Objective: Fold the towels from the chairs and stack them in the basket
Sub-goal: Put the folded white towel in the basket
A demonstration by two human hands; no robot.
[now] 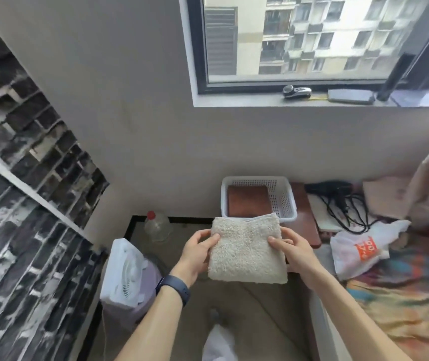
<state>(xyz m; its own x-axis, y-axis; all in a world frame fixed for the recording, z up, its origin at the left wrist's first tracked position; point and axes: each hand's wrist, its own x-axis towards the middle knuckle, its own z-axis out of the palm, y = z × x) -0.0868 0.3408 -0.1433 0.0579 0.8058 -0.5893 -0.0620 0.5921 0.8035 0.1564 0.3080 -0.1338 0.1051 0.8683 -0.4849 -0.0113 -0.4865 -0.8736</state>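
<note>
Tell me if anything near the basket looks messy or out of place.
Black cables lie tangled beside the white basket, and a white plastic bag sits crumpled nearby. The brown towel lies flat in the basket, and both hands hold the beige towel neatly folded.

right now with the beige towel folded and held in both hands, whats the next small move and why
Probably carry the beige towel forward and lower it onto the brown towel in the white basket. It looks fully folded, the left hand and right hand grip its sides, and the basket sits just ahead.
</note>
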